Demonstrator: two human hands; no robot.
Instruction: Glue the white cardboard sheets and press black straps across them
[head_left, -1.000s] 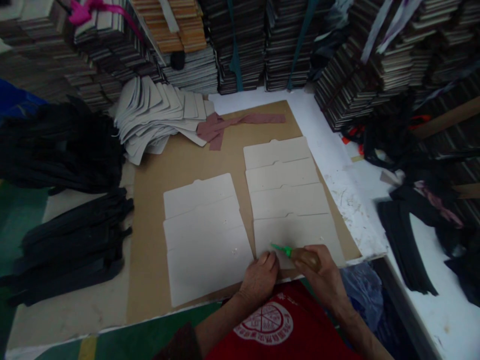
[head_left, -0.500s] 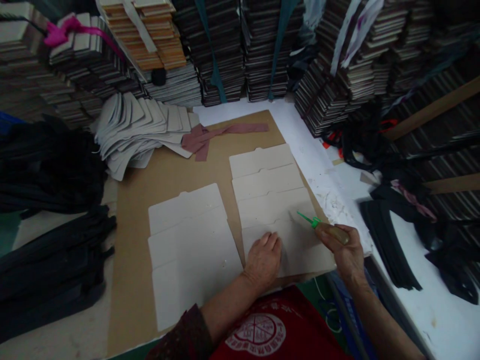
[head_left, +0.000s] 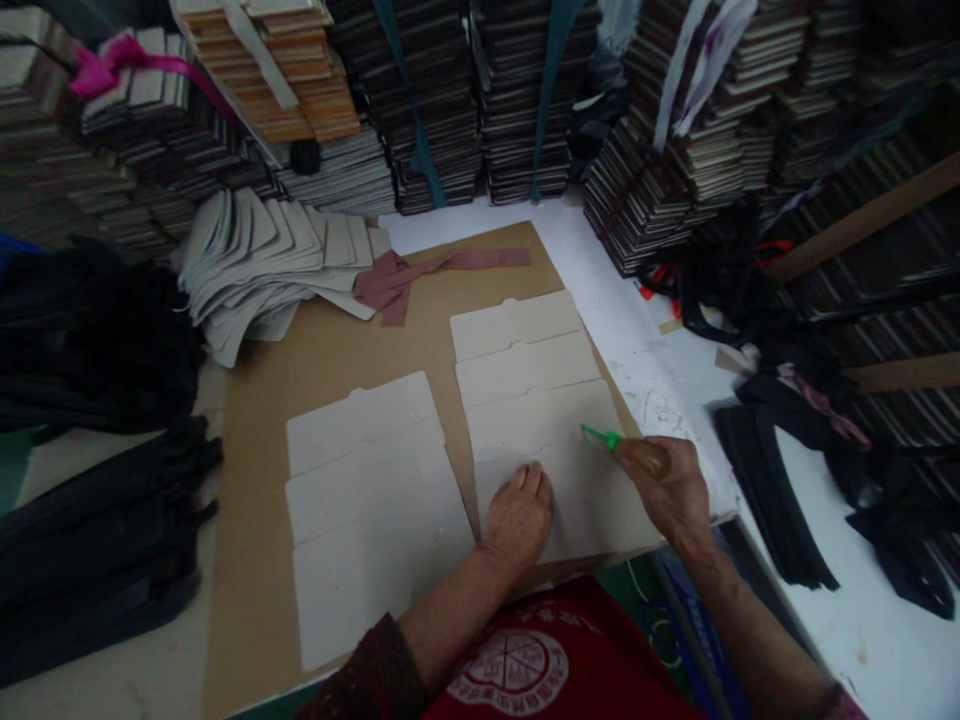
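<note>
My left hand (head_left: 517, 515) rests on the lowest grey card (head_left: 581, 505) of the right-hand row, its fingers close together on the surface. What lies under the palm is hidden. In my right hand (head_left: 671, 490) is an awl (head_left: 641, 455) with a wooden handle and a green front part, its tip pointing left over the cards. Whether the tip touches the card cannot be told. Another row of overlapping grey cards (head_left: 367, 510) lies to the left. Both rows are on a brown board (head_left: 255, 480).
A fanned pile of grey cards (head_left: 262, 250) and a mauve cloth strip (head_left: 450, 262) lie at the back of the board. Black fabric bundles (head_left: 97, 540) are at the left. Black strips (head_left: 776, 490) lie at the right. Tall tied stacks (head_left: 420, 110) stand behind.
My right hand has moved slightly left with the awl, and its tip is a little further left over the cards. The whole view has shifted slightly. My left hand stays on the card.
</note>
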